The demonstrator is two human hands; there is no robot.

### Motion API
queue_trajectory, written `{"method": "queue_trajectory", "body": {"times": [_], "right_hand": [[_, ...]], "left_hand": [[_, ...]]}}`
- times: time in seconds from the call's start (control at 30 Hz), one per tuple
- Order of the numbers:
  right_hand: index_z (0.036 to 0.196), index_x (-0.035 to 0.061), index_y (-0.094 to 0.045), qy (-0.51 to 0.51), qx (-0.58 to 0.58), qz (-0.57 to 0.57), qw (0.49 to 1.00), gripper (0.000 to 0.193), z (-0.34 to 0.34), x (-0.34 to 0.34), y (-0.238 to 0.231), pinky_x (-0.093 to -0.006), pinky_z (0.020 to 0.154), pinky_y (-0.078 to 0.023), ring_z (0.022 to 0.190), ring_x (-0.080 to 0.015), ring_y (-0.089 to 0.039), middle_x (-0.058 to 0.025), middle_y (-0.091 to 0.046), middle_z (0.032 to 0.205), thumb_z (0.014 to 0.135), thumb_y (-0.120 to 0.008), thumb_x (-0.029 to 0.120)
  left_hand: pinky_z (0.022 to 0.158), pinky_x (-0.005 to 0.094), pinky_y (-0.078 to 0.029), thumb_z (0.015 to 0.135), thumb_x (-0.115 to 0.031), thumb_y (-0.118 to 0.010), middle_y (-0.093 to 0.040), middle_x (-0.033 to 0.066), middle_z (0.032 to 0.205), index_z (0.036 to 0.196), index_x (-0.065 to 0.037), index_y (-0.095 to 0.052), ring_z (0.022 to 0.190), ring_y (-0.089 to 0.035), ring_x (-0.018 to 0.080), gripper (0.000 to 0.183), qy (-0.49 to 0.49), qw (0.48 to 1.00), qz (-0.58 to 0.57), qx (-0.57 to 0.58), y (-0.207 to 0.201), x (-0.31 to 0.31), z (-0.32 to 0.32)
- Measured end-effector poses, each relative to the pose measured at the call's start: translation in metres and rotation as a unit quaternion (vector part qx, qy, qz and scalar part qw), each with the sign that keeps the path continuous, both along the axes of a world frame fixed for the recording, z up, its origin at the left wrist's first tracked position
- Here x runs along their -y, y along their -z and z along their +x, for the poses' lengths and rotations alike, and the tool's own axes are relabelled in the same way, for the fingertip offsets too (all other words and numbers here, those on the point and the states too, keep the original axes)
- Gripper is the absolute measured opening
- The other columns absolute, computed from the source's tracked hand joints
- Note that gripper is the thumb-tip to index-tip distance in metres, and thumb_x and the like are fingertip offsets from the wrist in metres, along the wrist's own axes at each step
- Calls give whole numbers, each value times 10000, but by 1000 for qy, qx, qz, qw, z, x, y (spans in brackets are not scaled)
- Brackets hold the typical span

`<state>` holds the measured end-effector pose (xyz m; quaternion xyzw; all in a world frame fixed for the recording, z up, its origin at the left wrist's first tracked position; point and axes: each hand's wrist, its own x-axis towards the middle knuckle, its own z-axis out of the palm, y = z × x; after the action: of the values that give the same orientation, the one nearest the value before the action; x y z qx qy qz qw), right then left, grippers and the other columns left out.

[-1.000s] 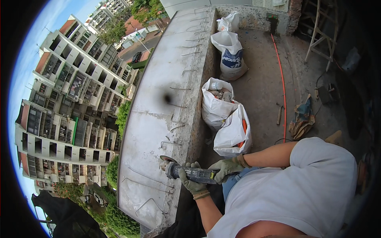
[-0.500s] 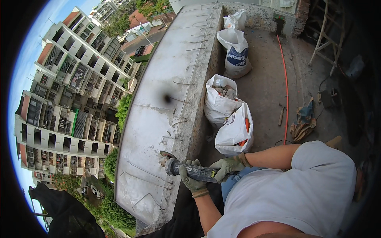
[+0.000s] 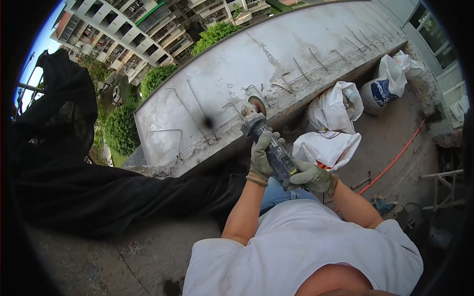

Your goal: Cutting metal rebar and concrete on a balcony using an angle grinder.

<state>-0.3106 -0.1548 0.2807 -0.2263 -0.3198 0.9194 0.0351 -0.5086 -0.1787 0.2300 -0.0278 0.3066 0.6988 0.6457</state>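
Both my gloved hands grip an angle grinder. My left hand wraps the front of its dark body, just behind the head. My right hand holds the rear end of the body. The grinder's disc sits at the inner edge of a grey concrete parapet, close to a bent steel bar that lies on the parapet top. Several more thin steel bars lie flat along the same top.
White sacks stand against the parapet's inner side, with more sacks farther right. An orange cable runs over the concrete floor. Black netting hangs at the left. Beyond the parapet is a sheer drop to trees and apartment blocks.
The view has swung round, so the parapet now runs across the top of the picture. Both hands have kept their grip, and the disc stays at the parapet's inner edge.
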Motion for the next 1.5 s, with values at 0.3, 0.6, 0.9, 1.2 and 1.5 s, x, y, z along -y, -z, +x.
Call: {"method": "queue_trajectory", "body": {"times": [0.3, 0.6, 0.9, 1.2, 1.5], "right_hand": [[1253, 10, -535, 16, 152, 130, 980, 629, -58, -13, 0, -265, 676, -501, 793, -103, -596, -34, -618, 946, 774, -831, 290], [1086, -27, -599, -20, 193, 249, 949, 565, -138, -48, 26, -299, 686, -536, 767, -142, -645, -75, -674, 900, 652, -838, 244], [1188, 44, -577, -100, 211, 183, 955, 473, -277, -87, 35, -296, 807, -530, 913, -129, -635, -45, -665, 1013, 751, -748, 105], [1186, 33, -603, -55, 146, 144, 977, 429, -402, -130, 78, -290, 821, -533, 949, -136, -640, -53, -665, 1041, 777, -727, 64], [1102, 40, -639, -7, 183, 156, 971, 375, -459, -173, 86, -268, 752, -518, 852, -110, -622, -17, -644, 921, 748, -751, 94]], "left_hand": [[751, 354, -585, 890, -176, -725, -653, 88, 990, 1145, -66, -568, 867, -676, 207, 319, -37, 987, -31, -152, -4, 1, -13], [732, 320, -575, 891, -168, -745, -620, 31, 954, 1145, -69, -569, 854, -660, 159, 324, -54, 983, -48, -170, 0, -9, -64], [727, 305, -567, 902, -180, -736, -626, 34, 964, 1168, -68, -562, 827, -649, 143, 337, -61, 986, -16, -151, 39, -33, -202], [929, 354, -524, 892, -275, -740, -564, 96, 1269, 1429, -55, -405, 1128, -584, 190, 670, 88, 992, 9, -92, 60, -73, -342], [944, 342, -511, 870, -266, -756, -572, 90, 1277, 1415, -60, -418, 1136, -575, 171, 673, 138, 985, 50, -92, 88, -125, -397]]}}
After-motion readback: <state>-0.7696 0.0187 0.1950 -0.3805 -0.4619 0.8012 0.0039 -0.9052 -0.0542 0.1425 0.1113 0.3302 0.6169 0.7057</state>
